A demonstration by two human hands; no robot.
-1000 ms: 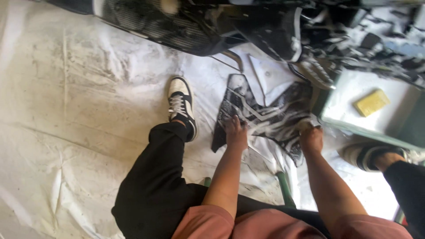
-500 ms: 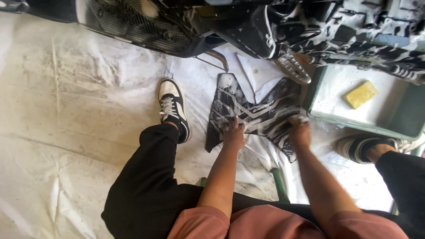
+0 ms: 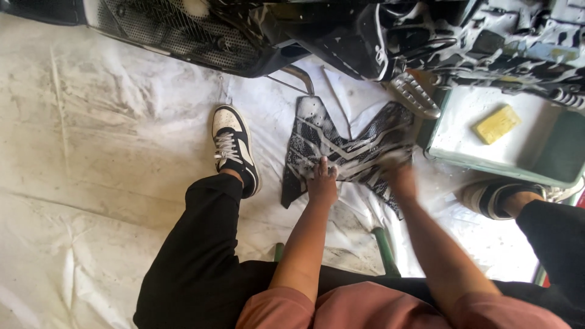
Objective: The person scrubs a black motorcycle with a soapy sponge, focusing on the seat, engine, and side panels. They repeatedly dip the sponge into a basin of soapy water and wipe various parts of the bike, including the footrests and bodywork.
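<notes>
I see the black patterned panel [image 3: 347, 149], wet with white foam, lying flat on the white floor sheet [image 3: 109, 183] just ahead of both hands, below the soapy motorcycle [image 3: 378, 36]. My left hand [image 3: 322, 183] rests palm-down with fingers spread on the panel's near left part, gripping nothing, while my right hand [image 3: 399, 176] sits on its right part, too blurred for me to tell whether it is open or closed. Right of the panel stands a green tub [image 3: 551, 158] with a yellow sponge [image 3: 498, 123] in it.
</notes>
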